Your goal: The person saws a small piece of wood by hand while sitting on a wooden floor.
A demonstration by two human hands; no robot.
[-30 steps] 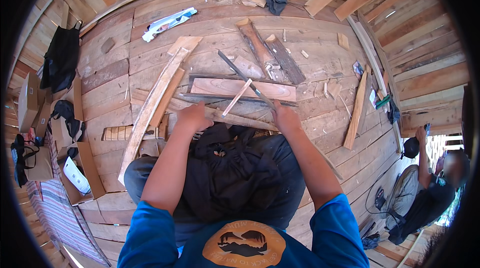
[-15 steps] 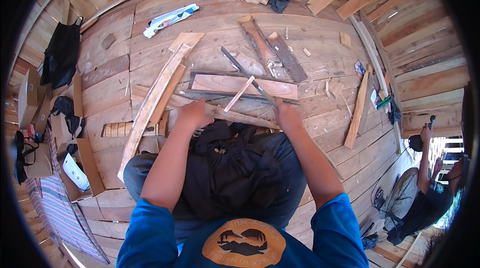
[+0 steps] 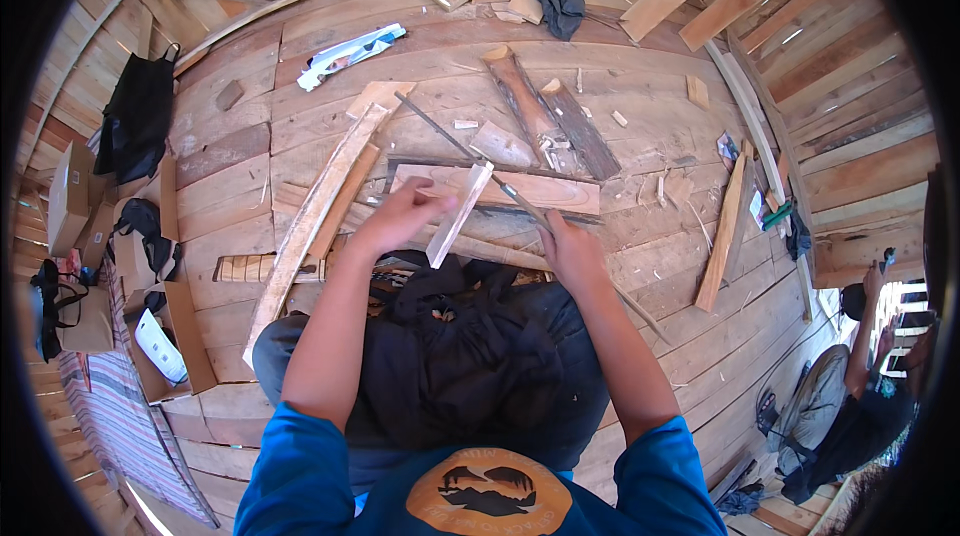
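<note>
My right hand (image 3: 575, 248) is wrapped round the handle of a long-handled knife (image 3: 452, 136). Its narrow dark blade slants away to the far left, and the rear of its handle shows beyond my right forearm. A short pale wood stick (image 3: 460, 218) stands at a slant in front of the blade, its upper end overlapping it. Left of the stick is my left hand (image 3: 395, 221), its fingers apart and reaching to the stick's side. Whether the fingertips touch it I cannot tell. Behind lies a reddish-brown board (image 3: 560, 196) with dark edges.
Long planks (image 3: 318, 216) lie to the left, and another plank (image 3: 722, 236) to the right. Bark-edged slabs (image 3: 580, 131) and chips lie ahead. Open cardboard boxes (image 3: 190, 336) stand at left. Another person (image 3: 850, 416) sits at the far right.
The stick has come nearer and stands steeper. My left hand has moved right and up towards it, fingers opening. The knife's blade has swung to the left.
</note>
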